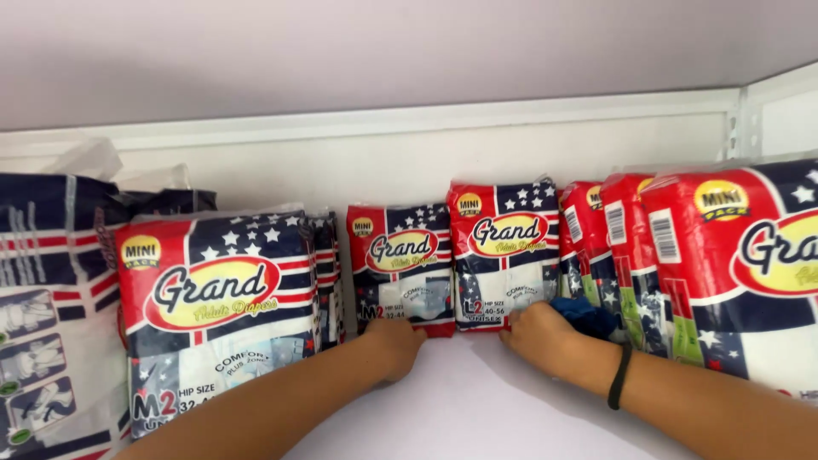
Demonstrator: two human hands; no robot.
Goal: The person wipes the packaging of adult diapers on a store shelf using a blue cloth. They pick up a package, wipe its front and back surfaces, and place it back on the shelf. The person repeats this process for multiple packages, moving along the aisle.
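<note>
Here, my left hand (399,339) lies curled, fingertips against the bottom edge of a small diaper pack (402,266) standing upright at the back of the white shelf (477,400). My right hand (537,334), black band (620,376) on the wrist, is closed on a dark blue cloth (588,315), knuckles touching the base of the neighbouring pack (504,255). Right of it, red-sided packs (630,255) lean in a row. Left of my left hand, a larger pack (217,315) stands nearer.

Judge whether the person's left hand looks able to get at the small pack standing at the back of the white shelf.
Probably yes. The left hand already lies at the bottom edge of the small pack, and the bare white shelf in front leaves the way free. The larger pack stands off to the side.
</note>
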